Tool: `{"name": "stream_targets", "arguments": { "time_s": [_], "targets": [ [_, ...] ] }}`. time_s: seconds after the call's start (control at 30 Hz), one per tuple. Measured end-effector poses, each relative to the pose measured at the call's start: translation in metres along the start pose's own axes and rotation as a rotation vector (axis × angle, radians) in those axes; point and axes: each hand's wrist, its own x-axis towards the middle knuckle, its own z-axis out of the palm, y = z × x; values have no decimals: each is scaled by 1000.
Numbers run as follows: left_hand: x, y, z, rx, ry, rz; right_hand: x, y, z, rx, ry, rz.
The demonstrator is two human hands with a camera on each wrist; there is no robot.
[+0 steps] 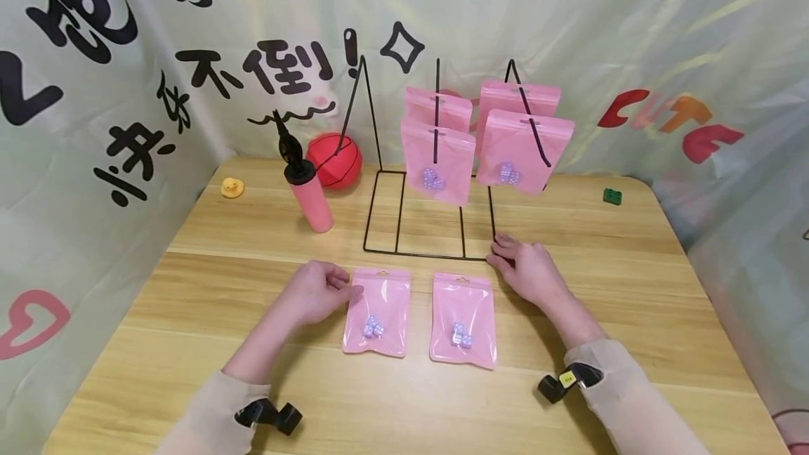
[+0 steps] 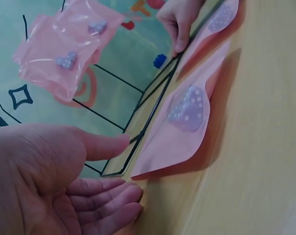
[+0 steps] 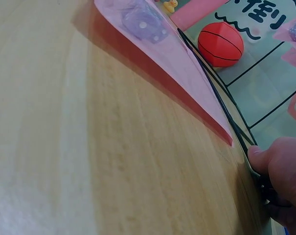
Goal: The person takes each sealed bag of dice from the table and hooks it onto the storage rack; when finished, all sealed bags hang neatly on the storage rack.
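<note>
My right hand [image 1: 529,271] pinches the front right corner of a black wire display rack [image 1: 430,255], the thumb on the wire in the right wrist view. My left hand [image 1: 316,293] is beside the left pink zip bag [image 1: 388,300], its thumb overlapping the bag's edge in the head view. Relaxed fingers [image 2: 103,205] and thumb stand apart in the left wrist view, with nothing held between them. A second pink zip bag [image 1: 463,300] lies flat to the right. Each of these bags shows several pale purple dotted dice behind its clear front.
More pink bags [image 1: 439,160] hang from the rack's middle and right prongs [image 1: 537,132]. Behind on the left are a pink hand pump [image 1: 312,202], a red ball [image 1: 338,160] and a yellow duck [image 1: 232,187]. A green block [image 1: 612,196] sits at the back right.
</note>
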Motion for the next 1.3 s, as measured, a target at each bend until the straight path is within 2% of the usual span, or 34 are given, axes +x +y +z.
{"name": "stream_targets", "arguments": {
  "time_s": [0.17, 0.3, 0.43, 0.57, 0.8, 1.13, 1.3],
  "targets": [
    [-4, 1, 6, -38, 0, -97, -1, 0, 0, 14, 5, 1],
    [-1, -1, 11, -82, 9, -131, -1, 0, 1, 22, 7, 8],
    [1, -4, 13, -144, -3, -135, -2, -1, 2, 26, 1, 11],
    [1, -8, 15, -213, -23, -113, -2, -1, 2, 33, -2, 14],
    [2, -13, 16, -339, -53, -9, -1, 0, 1, 31, 8, 16],
    [1, -7, 15, -463, -85, 3, 0, 0, 0, 24, 0, 10],
    [-2, -1, 13, -466, -59, 35, -1, 1, 0, 22, -5, 17]
  ]
}}
